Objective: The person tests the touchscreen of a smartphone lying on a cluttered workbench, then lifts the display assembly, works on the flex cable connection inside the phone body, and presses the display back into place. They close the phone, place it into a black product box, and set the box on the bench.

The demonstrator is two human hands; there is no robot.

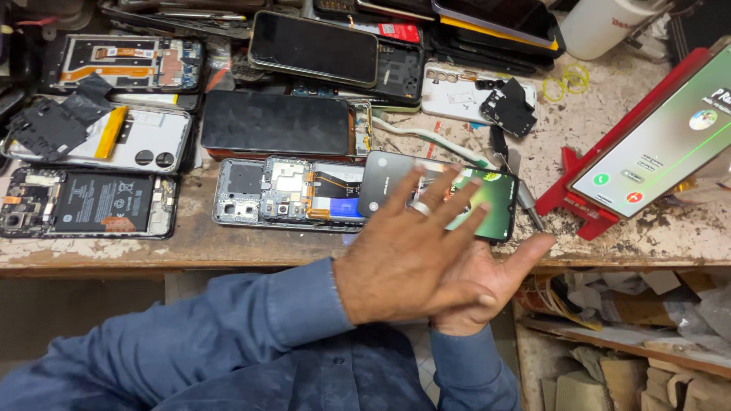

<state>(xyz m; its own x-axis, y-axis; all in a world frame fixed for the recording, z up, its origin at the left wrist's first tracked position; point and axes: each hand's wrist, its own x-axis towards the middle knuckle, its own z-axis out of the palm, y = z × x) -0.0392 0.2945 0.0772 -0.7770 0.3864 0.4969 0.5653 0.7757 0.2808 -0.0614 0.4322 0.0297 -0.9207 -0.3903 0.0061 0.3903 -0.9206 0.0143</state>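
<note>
Left hand [415,247], back upward, fingers spread and straight, laid flat across the palm of the right hand [487,285]; neither hand grasps anything, both are released and open, pressed one on the other. A silver ring [421,207] sits on one finger of the left hand. Both wrists emerge from blue shirt sleeves [251,320].

Directly beyond the fingertips: a dark phone with a lit green screen [487,205], lying flat near the front edge of the worn wooden bench [601,129], partly hidden by the spread fingers; whether the fingertips touch it cannot be told. Just left of that phone: an opened phone with bare circuit board and flex cables [285,190]. Farther left of the hands: a second opened phone showing a black battery [91,202], and behind it a phone back with a yellow strip [114,137].

Beyond the lit phone: a black phone lying face up [274,122], a further dark-screened phone [312,47] atop stacked frames, and a small black plastic cover [509,110]. Right of the hands: a large phone with a bright call screen [662,137], propped tilted on a red stand [579,202]. Far right corner: a white cup [601,27]. Below the bench to the right of the hands: a shelf of paper and cardboard scraps [632,335]
</note>
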